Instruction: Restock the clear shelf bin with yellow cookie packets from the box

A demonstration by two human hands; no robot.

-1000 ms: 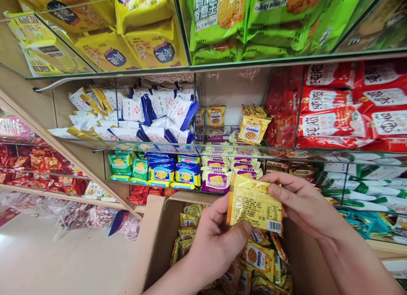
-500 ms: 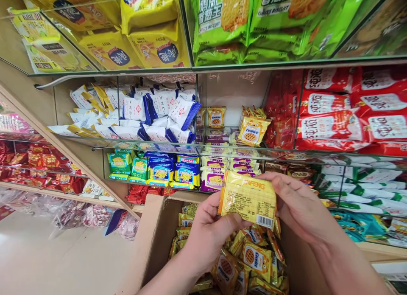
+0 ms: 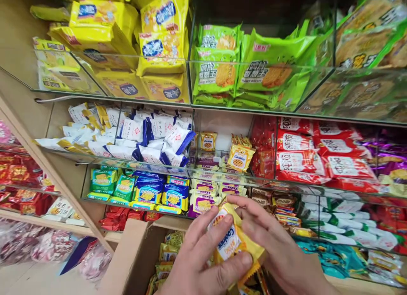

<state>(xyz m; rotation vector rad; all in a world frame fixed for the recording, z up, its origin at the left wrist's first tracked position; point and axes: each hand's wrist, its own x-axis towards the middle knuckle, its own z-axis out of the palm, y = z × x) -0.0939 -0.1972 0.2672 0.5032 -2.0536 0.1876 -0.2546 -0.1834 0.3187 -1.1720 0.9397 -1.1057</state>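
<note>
Yellow packet [image 3: 235,240], label “Cookies”, in the grip of left hand [image 3: 202,257] and right hand [image 3: 273,233]

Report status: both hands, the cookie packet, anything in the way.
Left hand and right hand both on yellow cookie packet. Packet over open carton, front showing. Left hand covers part of that front.

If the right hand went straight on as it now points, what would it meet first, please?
Most likely the yellow plastic cookie packet, which the right hand touches; beyond it, perhaps the cream-and-purple plastic packets, though depth is unclear.
</note>
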